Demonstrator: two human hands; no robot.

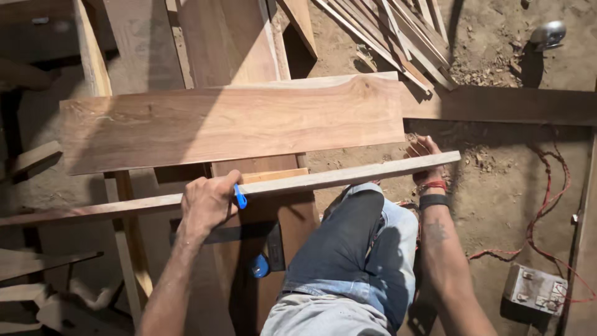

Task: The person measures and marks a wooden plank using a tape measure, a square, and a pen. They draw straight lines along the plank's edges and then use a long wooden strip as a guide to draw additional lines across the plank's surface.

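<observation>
At the far left, loose offcuts lie on the dirt, untouched. My left hand sits on the long thin strip that runs across in front of me from the left edge up toward the right. The fingers are curled shut around a blue pen, its tip pointing down just at the near edge of the strip. I can't see any drawn line on the strip from here, so as far as I can judge the marking is only at its start, or the mark is hidden under my hand.

Behind the strip lies the wide plank, flat across the trestle, its face clean with no marks or cuts that I can make out. Below my left hand a dark square with a blue end rests on the lower board, not in use.

My knee in jeans is up under the middle of the strip, bracing it. Further right, my right hand is closed on the strip near its far end, holding it steady from beneath and behind. The strip is whole, uncut.

On the ground to the right, a red cord trails to a grey switch box, and a pile of thin battens lies at the top.
</observation>
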